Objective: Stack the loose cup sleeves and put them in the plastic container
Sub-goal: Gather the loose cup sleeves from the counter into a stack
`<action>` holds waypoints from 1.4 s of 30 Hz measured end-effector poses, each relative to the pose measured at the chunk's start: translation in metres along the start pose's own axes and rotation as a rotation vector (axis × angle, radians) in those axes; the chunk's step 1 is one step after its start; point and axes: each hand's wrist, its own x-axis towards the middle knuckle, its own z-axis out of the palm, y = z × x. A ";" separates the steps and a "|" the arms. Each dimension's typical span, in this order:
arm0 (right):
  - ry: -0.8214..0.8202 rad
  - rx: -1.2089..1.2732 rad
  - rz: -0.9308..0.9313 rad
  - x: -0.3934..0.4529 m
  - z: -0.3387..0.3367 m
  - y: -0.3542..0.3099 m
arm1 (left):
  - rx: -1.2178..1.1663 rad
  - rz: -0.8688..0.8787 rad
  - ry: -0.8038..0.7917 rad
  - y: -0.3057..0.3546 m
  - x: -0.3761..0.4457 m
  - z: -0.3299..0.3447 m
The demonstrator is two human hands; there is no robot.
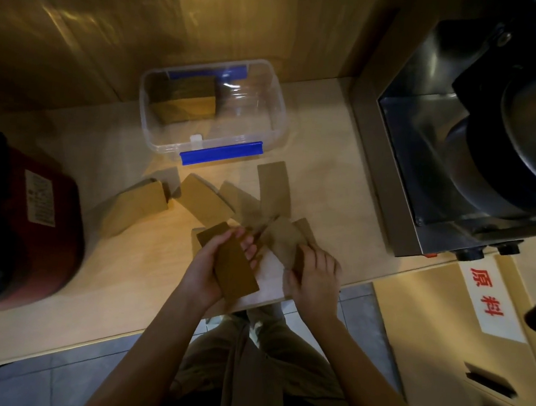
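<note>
On counter (105,166), flat brown sleeves (275,187)

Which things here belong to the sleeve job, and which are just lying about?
Job: held sleeve stack, loose sleeves, plastic container, left hand, right hand.
Lying about: red appliance, steel machine, labelled drawer.

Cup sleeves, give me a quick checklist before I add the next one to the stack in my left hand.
1. Stack of cup sleeves held in the left hand: ok.
2. Right hand on a next loose sleeve: ok, though it is blurred.
3. Edges of the held stack aligned: cannot tell.
4. Plastic container open, lid off: ok.
5. Room in the container beside the sleeves already inside: ok, right half is free.
6. All loose sleeves gathered: not ok, several remain on the counter.
</note>
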 end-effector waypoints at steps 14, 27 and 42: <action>-0.125 0.032 0.150 0.000 -0.005 0.007 | -0.027 -0.042 0.037 -0.004 -0.003 -0.001; -0.325 0.713 0.338 0.019 -0.069 -0.029 | -0.065 -0.036 0.130 -0.002 -0.002 0.005; -0.368 0.492 -0.190 0.017 -0.062 -0.080 | -0.136 0.159 -0.031 0.004 -0.004 0.016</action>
